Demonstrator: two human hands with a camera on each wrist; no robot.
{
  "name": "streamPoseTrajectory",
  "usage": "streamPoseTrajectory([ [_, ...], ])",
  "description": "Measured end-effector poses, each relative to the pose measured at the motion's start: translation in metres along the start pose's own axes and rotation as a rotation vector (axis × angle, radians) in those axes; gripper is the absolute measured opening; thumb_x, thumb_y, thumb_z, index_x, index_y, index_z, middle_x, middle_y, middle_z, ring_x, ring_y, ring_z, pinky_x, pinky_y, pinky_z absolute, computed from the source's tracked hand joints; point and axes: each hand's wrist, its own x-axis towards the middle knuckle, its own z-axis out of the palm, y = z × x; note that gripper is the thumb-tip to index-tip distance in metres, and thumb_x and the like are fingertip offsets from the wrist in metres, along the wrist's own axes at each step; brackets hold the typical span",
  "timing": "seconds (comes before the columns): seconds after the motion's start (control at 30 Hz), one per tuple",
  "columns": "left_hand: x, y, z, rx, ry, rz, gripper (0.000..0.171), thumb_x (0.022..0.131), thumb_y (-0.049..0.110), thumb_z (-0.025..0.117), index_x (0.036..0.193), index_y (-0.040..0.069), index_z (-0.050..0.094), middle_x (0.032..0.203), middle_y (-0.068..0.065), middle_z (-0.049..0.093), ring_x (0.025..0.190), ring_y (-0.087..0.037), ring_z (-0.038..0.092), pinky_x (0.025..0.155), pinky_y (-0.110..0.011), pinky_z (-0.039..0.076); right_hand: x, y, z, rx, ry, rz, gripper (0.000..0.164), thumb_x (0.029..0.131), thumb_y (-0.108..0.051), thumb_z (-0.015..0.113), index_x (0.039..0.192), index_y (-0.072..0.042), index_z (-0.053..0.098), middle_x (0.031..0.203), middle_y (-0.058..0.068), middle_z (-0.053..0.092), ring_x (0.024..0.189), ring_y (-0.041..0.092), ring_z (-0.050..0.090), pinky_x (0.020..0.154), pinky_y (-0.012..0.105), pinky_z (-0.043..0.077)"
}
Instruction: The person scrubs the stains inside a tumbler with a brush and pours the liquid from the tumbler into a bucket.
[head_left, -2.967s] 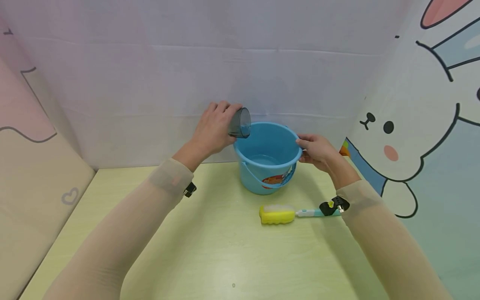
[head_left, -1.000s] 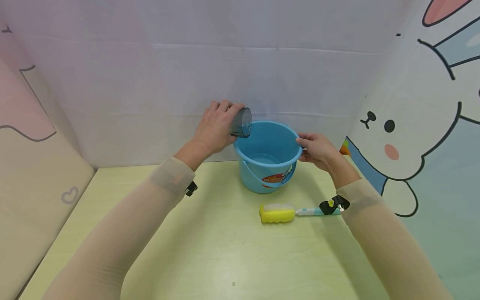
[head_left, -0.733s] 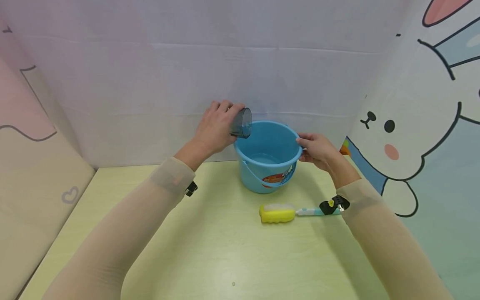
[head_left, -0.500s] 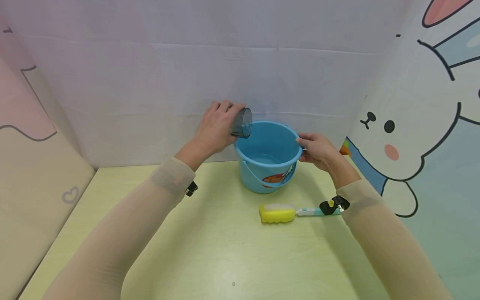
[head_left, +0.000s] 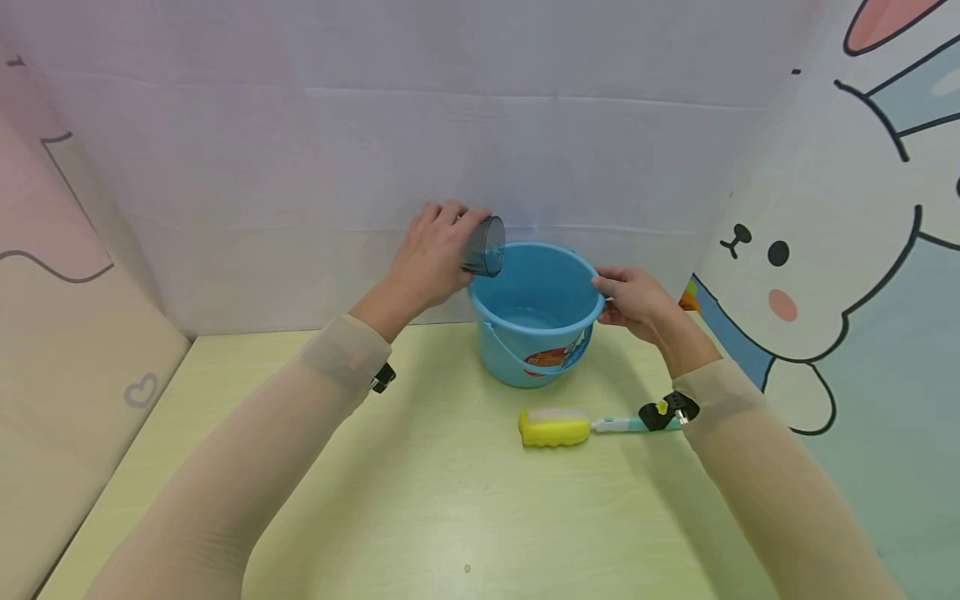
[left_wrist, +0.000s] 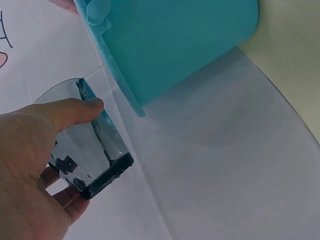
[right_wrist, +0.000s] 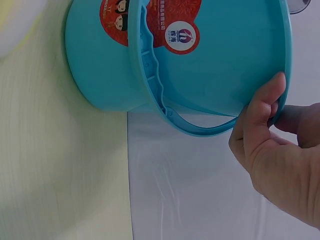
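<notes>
A blue plastic bucket (head_left: 536, 350) stands at the back of the yellow-green table (head_left: 420, 500) with a little water at its bottom. My left hand (head_left: 431, 254) grips a smoky grey transparent cup (head_left: 482, 245), tipped sideways with its mouth over the bucket's left rim. In the left wrist view the thumb lies along the cup (left_wrist: 90, 145) beside the bucket (left_wrist: 175, 40). My right hand (head_left: 630, 300) pinches the bucket's right rim; in the right wrist view the thumb and fingers clasp the rim (right_wrist: 280, 107) of the bucket (right_wrist: 210, 55).
A yellow sponge brush (head_left: 555, 427) with a light blue handle lies on the table in front of the bucket, near my right wrist. White sheet walls close the back, a cartoon rabbit panel (head_left: 825, 275) the right, a padded panel (head_left: 67, 350) the left.
</notes>
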Motion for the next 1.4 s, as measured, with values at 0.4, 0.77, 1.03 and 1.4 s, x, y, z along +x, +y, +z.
streamPoseTrajectory([
  [0.4,-0.0003,-0.0004,0.0015,-0.001,0.003,0.008,0.086,0.084,0.016,0.092,0.158,0.017,0.048,0.142,-0.013,0.054,0.129,-0.038,0.046,0.106,-0.054,0.044,0.0006,0.0012,-0.0012,-0.005,-0.007,-0.002,0.057,0.116,-0.025,0.045,0.167,-0.005,0.029,0.150,0.028,0.049,0.075,0.012,0.064,0.071,0.024,0.058],
  [0.77,0.0002,-0.0004,0.0020,0.004,0.003,0.012,0.085,0.084,0.016,0.091,0.158,0.017,0.048,0.142,-0.013,0.054,0.130,-0.039,0.045,0.107,-0.055,0.044,0.0000,0.0005,-0.0007,0.002,-0.009,0.000,0.058,0.116,-0.025,0.045,0.167,-0.005,0.028,0.149,0.027,0.050,0.074,0.012,0.064,0.071,0.024,0.058],
  [1.03,-0.0005,0.0002,0.0015,0.009,0.004,0.017,0.084,0.085,0.015,0.091,0.157,0.017,0.048,0.142,-0.013,0.054,0.129,-0.039,0.046,0.106,-0.054,0.045,-0.0002,0.0006,-0.0007,-0.005,-0.007,0.004,0.058,0.116,-0.025,0.046,0.168,-0.006,0.027,0.149,0.027,0.050,0.075,0.012,0.064,0.071,0.024,0.058],
  [1.4,-0.0006,0.0002,0.0024,0.004,0.003,0.014,0.084,0.085,0.012,0.090,0.157,0.018,0.049,0.142,-0.013,0.054,0.130,-0.038,0.046,0.106,-0.055,0.045,-0.0008,0.0003,-0.0005,-0.001,-0.005,0.000,0.058,0.116,-0.025,0.046,0.168,-0.005,0.028,0.147,0.027,0.050,0.074,0.012,0.064,0.070,0.024,0.058],
])
